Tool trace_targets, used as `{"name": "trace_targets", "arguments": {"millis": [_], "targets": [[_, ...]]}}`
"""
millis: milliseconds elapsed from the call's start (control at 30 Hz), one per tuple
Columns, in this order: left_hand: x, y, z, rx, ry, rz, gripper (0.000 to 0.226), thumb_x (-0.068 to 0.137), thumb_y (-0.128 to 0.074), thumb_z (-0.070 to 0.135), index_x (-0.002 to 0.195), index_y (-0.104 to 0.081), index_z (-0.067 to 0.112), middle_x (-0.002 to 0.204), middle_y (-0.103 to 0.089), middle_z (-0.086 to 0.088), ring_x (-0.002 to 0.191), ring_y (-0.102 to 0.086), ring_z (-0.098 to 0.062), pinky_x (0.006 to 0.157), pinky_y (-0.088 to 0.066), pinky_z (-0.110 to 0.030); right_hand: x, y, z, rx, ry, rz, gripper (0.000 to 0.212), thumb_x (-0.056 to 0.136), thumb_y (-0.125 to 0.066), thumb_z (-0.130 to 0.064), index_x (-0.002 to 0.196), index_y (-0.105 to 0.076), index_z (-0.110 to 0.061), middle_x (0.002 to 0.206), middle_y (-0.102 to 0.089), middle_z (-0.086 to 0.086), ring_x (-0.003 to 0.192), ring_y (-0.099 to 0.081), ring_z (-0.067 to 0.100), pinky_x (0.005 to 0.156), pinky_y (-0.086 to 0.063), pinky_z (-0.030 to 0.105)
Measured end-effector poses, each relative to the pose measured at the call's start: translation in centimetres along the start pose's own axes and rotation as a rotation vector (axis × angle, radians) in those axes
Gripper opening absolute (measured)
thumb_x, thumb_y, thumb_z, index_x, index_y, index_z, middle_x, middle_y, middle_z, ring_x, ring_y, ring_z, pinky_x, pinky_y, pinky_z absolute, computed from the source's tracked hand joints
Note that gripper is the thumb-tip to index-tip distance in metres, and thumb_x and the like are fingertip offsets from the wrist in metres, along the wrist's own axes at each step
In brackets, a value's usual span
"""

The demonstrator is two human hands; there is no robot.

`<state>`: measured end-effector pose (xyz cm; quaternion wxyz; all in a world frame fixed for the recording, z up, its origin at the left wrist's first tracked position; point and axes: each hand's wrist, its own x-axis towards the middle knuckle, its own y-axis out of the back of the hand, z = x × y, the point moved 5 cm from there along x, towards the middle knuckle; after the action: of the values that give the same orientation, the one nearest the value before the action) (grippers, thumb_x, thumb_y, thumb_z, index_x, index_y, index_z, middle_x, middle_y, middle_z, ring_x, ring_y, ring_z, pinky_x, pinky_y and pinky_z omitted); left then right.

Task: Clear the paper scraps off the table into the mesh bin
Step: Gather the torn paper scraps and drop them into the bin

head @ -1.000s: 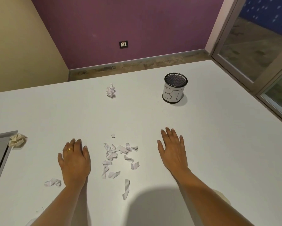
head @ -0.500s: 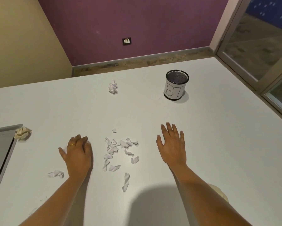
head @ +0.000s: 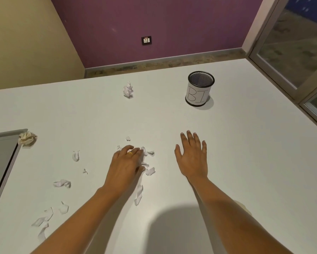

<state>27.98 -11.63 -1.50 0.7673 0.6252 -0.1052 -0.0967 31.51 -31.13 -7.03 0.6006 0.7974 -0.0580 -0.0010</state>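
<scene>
Paper scraps sit under our left hand, fingers curled; grip we cannot tell. Our right hand lies flat, fingers straight, at three o'clock

White scraps on white table; black mesh bin (white-labelled)

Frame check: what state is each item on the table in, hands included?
mesh bin: upright, top open, no paper visible inside.
left hand: fingers bent over the scrap pile; grip unclear.
right hand: flat, fingers spread, holding nothing.
white paper ball: crumpled, untouched.
beige paper ball: crumpled, beside grey panel.
loose scraps: scattered, untouched.
</scene>
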Motion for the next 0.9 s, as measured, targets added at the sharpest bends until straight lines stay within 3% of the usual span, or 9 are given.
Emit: {"name": "trace_targets", "arguments": {"millis": [100,233,367,433,567,667,833,900], "targets": [[0.4,-0.2,-0.3,0.05,0.04,-0.042,0.036,0.073,-0.074,0.028,0.105,-0.067,0.013,0.106,-0.072,-0.001,0.114,-0.059,-0.026,0.093,-0.043,-0.042,0.0,0.0,0.0,-0.012,0.0,-0.003,0.051,0.098,-0.03,-0.039,0.145,-0.028,-0.022,0.156,-0.024,0.0,0.146,-0.016,0.018,0.119,-0.01,0.044],[0.9,0.0,0.1,0.077,-0.016,-0.019,0.021,0.064,-0.083,0.025,0.079,-0.073,0.013,0.079,-0.076,0.001,0.089,-0.069,-0.025,0.08,-0.051,-0.038,0.1,-0.1,0.0,-0.001,0.001,-0.008,0.051,0.098,-0.029,-0.039,0.146,-0.027,-0.022,0.156,-0.023,0.001,0.146,-0.016,0.019,0.119,-0.008,0.044],[1.1,-0.2,0.7,-0.01,-0.058,0.001,0.001,0.074,-0.074,0.01,0.074,-0.074,0.011,0.07,-0.074,0.0,0.071,-0.067,-0.027,0.073,-0.051,-0.03,0.1,-0.1,0.1,-0.011,-0.001,-0.013,0.051,0.098,-0.028,-0.04,0.146,-0.025,-0.023,0.157,-0.022,0.0,0.146,-0.015,0.018,0.119,-0.008,0.043],[1.1,-0.3,0.9,-0.016,-0.056,0.031,0.006,0.073,-0.073,0.004,0.074,-0.074,0.01,0.067,-0.073,-0.002,0.062,-0.064,-0.028,0.061,-0.051,-0.027,0.1,-0.1,0.1,-0.011,-0.002,-0.013,0.051,0.098,-0.028,-0.04,0.146,-0.026,-0.023,0.157,-0.022,0.0,0.146,-0.015,0.018,0.119,-0.008,0.043],[1.4,-1.3,0.6,-0.098,0.006,-0.006,0.019,0.087,-0.053,0.006,0.086,-0.072,0.002,0.077,-0.07,-0.015,0.073,-0.062,-0.032,0.057,-0.045,-0.03,0.1,-0.1,0.0,-0.003,-0.001,-0.019,0.051,0.098,-0.028,-0.04,0.146,-0.026,-0.023,0.157,-0.022,0.0,0.146,-0.014,0.018,0.119,-0.007,0.043],[1.8,-1.5,0.6,-0.131,-0.007,-0.042,0.019,0.085,-0.053,0.003,0.08,-0.071,-0.001,0.067,-0.067,-0.019,0.064,-0.061,-0.03,0.056,-0.045,-0.031,0.1,0.0,0.0,-0.006,-0.002,-0.016,0.051,0.098,-0.028,-0.04,0.146,-0.026,-0.023,0.157,-0.022,0.0,0.146,-0.014,0.018,0.119,-0.008,0.043],[3.2,-1.0,0.2,-0.177,0.05,-0.042,0.02,0.087,-0.05,0.003,0.083,-0.069,-0.001,0.072,-0.062,-0.018,0.066,-0.044,-0.018,0.062,-0.038,-0.031,0.1,-0.1,0.1,0.003,-0.002,-0.022,0.052,0.097,-0.028,-0.041,0.146,-0.026,-0.023,0.157,-0.022,0.0,0.146,-0.014,0.018,0.119,-0.007,0.043],[4.2,0.0,0.5,-0.2,0.067,-0.017,0.018,0.088,-0.053,0.004,0.085,-0.071,0.001,0.082,-0.07,-0.019,0.068,-0.053,-0.022,0.07,-0.046,-0.033,0.1,-0.1,0.1,0.006,-0.004,-0.021,0.052,0.097,-0.028,-0.041,0.146,-0.026,-0.023,0.157,-0.022,0.0,0.146,-0.014,0.018,0.119,-0.007,0.043]]}}
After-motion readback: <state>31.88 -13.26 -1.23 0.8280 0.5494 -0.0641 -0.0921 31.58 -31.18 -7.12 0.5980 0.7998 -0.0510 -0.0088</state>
